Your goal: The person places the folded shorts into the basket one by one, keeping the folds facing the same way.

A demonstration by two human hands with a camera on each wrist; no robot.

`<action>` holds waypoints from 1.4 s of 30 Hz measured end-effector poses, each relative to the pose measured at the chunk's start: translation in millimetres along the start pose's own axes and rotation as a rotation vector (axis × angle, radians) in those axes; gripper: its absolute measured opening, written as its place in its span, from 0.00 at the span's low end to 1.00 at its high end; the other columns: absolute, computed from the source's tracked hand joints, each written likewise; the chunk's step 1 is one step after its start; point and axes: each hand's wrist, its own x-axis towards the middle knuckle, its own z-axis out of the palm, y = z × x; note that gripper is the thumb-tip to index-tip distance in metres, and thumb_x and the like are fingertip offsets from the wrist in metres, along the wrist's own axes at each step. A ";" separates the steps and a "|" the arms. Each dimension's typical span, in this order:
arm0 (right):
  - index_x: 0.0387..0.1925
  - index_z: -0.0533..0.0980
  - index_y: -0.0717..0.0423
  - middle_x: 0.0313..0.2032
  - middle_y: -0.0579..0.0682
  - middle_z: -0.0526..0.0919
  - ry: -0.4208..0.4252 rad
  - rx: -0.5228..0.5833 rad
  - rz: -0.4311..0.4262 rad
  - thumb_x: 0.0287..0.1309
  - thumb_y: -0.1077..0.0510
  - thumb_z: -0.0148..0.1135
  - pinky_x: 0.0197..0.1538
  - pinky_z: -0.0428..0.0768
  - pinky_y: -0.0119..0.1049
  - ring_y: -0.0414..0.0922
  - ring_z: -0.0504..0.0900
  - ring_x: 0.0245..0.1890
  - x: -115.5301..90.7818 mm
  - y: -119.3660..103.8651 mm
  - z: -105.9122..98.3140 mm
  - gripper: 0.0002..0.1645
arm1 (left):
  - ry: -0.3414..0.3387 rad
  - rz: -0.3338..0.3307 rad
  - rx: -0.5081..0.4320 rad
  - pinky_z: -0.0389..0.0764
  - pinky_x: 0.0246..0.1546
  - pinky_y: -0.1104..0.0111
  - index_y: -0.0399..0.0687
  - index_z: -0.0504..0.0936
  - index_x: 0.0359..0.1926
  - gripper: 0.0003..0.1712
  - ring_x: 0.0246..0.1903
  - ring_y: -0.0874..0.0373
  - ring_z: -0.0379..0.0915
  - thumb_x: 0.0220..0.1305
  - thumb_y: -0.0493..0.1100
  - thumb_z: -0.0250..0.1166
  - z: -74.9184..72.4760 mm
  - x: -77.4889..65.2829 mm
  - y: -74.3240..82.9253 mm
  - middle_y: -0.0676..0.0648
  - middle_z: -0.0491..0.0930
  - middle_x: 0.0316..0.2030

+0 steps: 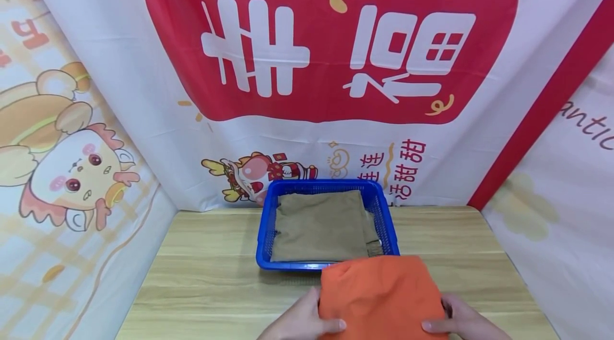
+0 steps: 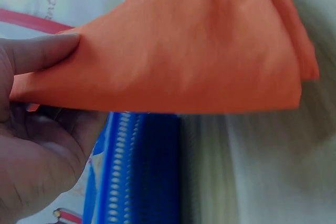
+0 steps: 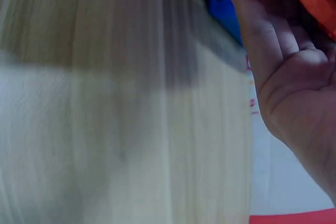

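An orange piece of folded fabric [image 1: 379,294] is held between both hands at the front of the table, overlapping the near right corner of the basket in the head view. My left hand [image 1: 301,317] pinches its left edge, thumb on top and fingers underneath; the left wrist view shows the same grip on the orange cloth [image 2: 184,51]. On the opposite edge, my right hand [image 1: 462,318] pinches it, thumb on top. In the right wrist view most of the cloth is out of frame, beyond the right hand [image 3: 294,66].
A blue plastic basket [image 1: 261,244] stands at the back of the wooden table [image 1: 206,265], with a folded khaki garment [image 1: 318,228] lying in it. Printed white cloth hangings [image 1: 326,159] enclose the table at the back and both sides.
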 end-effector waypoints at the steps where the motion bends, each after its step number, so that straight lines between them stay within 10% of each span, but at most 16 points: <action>1: 0.63 0.67 0.74 0.53 0.56 0.82 0.011 0.003 0.003 0.69 0.52 0.64 0.53 0.82 0.51 0.51 0.81 0.49 -0.5 -3.0 1.6 0.33 | -0.004 0.037 0.001 0.79 0.54 0.54 0.46 0.76 0.58 0.25 0.46 0.57 0.78 0.62 0.43 0.74 -3.1 -0.6 1.0 0.53 0.83 0.48; 9: 0.64 0.65 0.73 0.54 0.57 0.82 0.026 0.034 -0.139 0.70 0.55 0.62 0.53 0.82 0.45 0.52 0.82 0.52 -4.8 -35.9 14.6 0.32 | 0.008 0.237 -0.065 0.81 0.49 0.66 0.39 0.78 0.56 0.19 0.47 0.55 0.82 0.66 0.38 0.69 -30.9 -9.4 16.7 0.47 0.85 0.48; 23: 0.74 0.59 0.57 0.62 0.60 0.75 0.358 0.091 -0.471 0.64 0.59 0.69 0.54 0.82 0.38 0.45 0.82 0.55 29.0 -115.2 43.4 0.42 | 0.406 0.287 -0.063 0.83 0.50 0.56 0.36 0.76 0.60 0.25 0.46 0.50 0.83 0.64 0.35 0.70 -83.3 5.3 67.9 0.41 0.84 0.50; 31: 0.79 0.54 0.42 0.69 0.54 0.69 0.426 0.059 -0.496 0.61 0.47 0.72 0.61 0.78 0.43 0.51 0.73 0.65 61.9 -154.3 40.1 0.51 | 0.612 0.324 0.001 0.81 0.52 0.53 0.40 0.79 0.59 0.24 0.47 0.49 0.81 0.62 0.33 0.72 -113.3 30.5 92.2 0.42 0.84 0.50; 42: 0.79 0.55 0.44 0.71 0.54 0.67 0.400 0.151 -0.439 0.66 0.55 0.68 0.69 0.69 0.54 0.54 0.68 0.68 104.6 -161.2 34.0 0.46 | 0.649 0.254 -0.046 0.80 0.55 0.52 0.40 0.75 0.63 0.27 0.50 0.47 0.79 0.64 0.32 0.70 -135.0 67.1 73.2 0.40 0.81 0.54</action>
